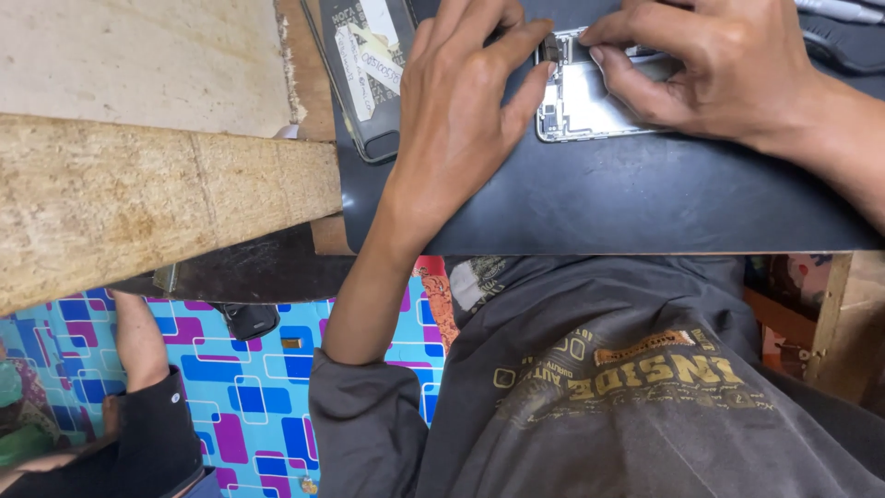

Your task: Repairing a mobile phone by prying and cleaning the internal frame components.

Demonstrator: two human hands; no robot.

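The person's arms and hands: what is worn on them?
Both hands are bare: no gloves, rings or watch show on the left hand or right hand. The left forearm is uncovered up to a dark grey sleeve pushed to the elbow.

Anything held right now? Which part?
Nothing is lifted. The opened phone lies on the dark mat. The left hand presses a fingertip on its top-left corner; the right hand pinches at its top edge. Whether a small part is gripped cannot be told.

Left hand (461, 101): palm down, fingers (530, 51) spread and extended forward, forearm bare.
Right hand (710, 69): fingers curled, tips pinched together.
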